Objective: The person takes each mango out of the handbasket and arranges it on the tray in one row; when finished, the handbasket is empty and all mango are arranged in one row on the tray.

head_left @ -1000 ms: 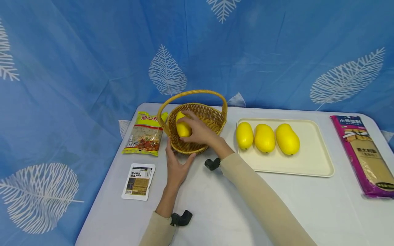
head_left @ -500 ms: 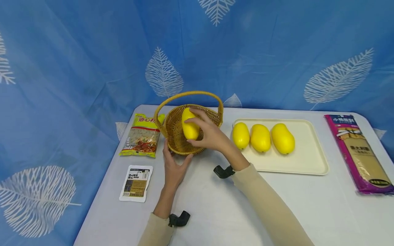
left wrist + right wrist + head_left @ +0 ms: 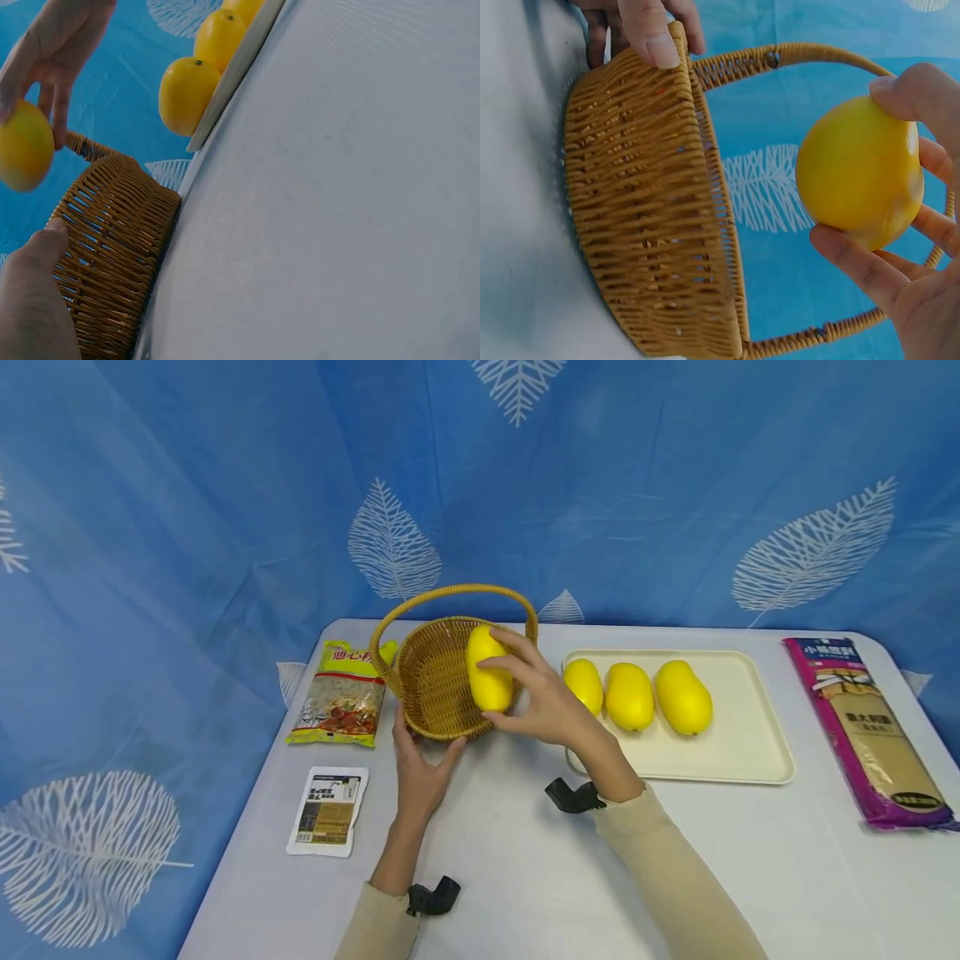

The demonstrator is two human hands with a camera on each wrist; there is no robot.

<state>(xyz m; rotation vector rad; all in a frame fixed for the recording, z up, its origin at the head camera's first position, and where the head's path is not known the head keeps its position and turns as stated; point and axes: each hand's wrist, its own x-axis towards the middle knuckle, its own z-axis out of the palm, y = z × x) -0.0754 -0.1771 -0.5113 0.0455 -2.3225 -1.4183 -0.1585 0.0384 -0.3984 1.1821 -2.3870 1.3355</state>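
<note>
My right hand (image 3: 551, 697) grips a yellow mango (image 3: 487, 670) between thumb and fingers. In the right wrist view the mango (image 3: 859, 176) is above the rim of the wicker basket (image 3: 652, 202), apart from it and beneath the arched handle. The basket (image 3: 431, 681) stands upright on the table, and no other fruit shows in the visible part of its inside. At its near left side my left hand (image 3: 423, 777) holds it, the thumb (image 3: 49, 240) against the woven wall near the rim. Some left fingers are hidden behind the basket.
Right of the basket lies a cream tray (image 3: 738, 718) with three mangoes (image 3: 630, 697) along its left part. A yellow pasta bag (image 3: 341, 697) and a small white packet (image 3: 327, 812) are on the left. A purple noodle packet (image 3: 870, 735) lies far right.
My right hand has lifted the mango from inside the basket and carried it to the right, toward the basket's right rim. The left hand keeps its hold. The head view has shifted slightly.
</note>
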